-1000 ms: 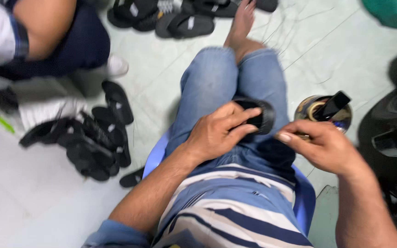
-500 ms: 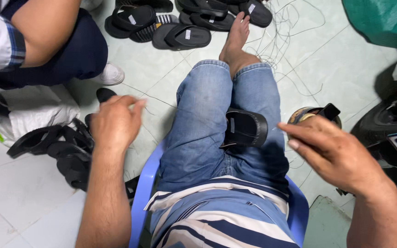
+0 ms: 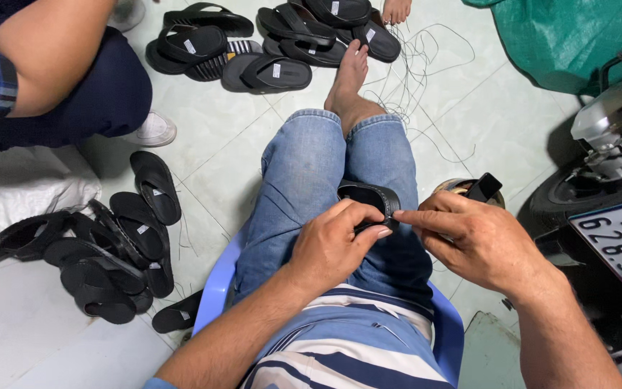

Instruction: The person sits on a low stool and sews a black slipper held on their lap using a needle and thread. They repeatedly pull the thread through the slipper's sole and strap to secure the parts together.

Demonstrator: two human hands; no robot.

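Nearest the camera I see a striped shirt (image 3: 354,353) and the blue plastic chair (image 3: 214,288) under the seated person. The left hand (image 3: 329,248) rests on the lap, its fingers curled shut around the near edge of a black sandal (image 3: 368,198). The right hand (image 3: 480,241) comes in from the side, thumb and forefinger pinched together right at the sandal's edge, touching the left thumb; whether they pinch a thread I cannot tell. The sandal lies across the right thigh of the jeans (image 3: 311,180), just above both hands.

Beside the right knee on the floor I note a round tin (image 3: 462,189) with a black piece sticking out. To the left, a heap of black sandals (image 3: 102,252) lies on the tile. Farther out, a bare foot (image 3: 350,75), loose threads (image 3: 426,65), and more sandals (image 3: 268,36) in a cluster. A second person's arm (image 3: 44,50) is at far left; a motorbike (image 3: 606,180) stands at right, a green bag (image 3: 563,36) beyond.
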